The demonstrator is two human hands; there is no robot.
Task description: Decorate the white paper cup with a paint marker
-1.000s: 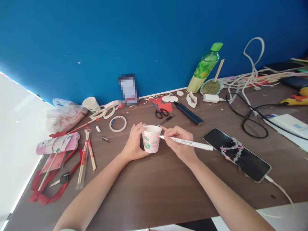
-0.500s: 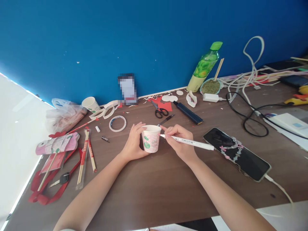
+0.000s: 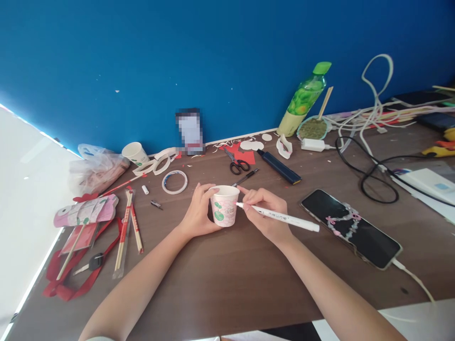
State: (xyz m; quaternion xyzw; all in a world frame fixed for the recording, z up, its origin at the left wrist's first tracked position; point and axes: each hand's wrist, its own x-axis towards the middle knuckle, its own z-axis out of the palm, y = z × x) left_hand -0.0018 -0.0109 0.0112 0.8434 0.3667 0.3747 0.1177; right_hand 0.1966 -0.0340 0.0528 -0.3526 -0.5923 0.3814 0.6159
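A white paper cup (image 3: 224, 208) with green leaves and pink line patterns stands upright at the middle of the desk. Wrapped round its left side is my left hand (image 3: 199, 210), thumb low near the base and fingers up by the rim. My right hand (image 3: 266, 212) grips a white marker pen (image 3: 284, 217). The pen's tip is at the cup's right side, and my right index finger reaches to the cup's rim. Behind the cup lie a black pen (image 3: 246, 177) and black-handled scissors (image 3: 239, 163).
Left are a tape roll (image 3: 174, 182), a pen cap (image 3: 145, 189), wrapped chopsticks (image 3: 123, 232), a key (image 3: 90, 263) and another paper cup (image 3: 134, 153). Right are a phone (image 3: 350, 227) with a beaded bracelet, a dark blue case (image 3: 280, 168), a green-capped bottle (image 3: 304, 100) and tangled cables (image 3: 369, 177).
The marker tip has shifted slightly down along the cup's right side, with my right hand moving a little. The cup has turned slightly in my left hand.
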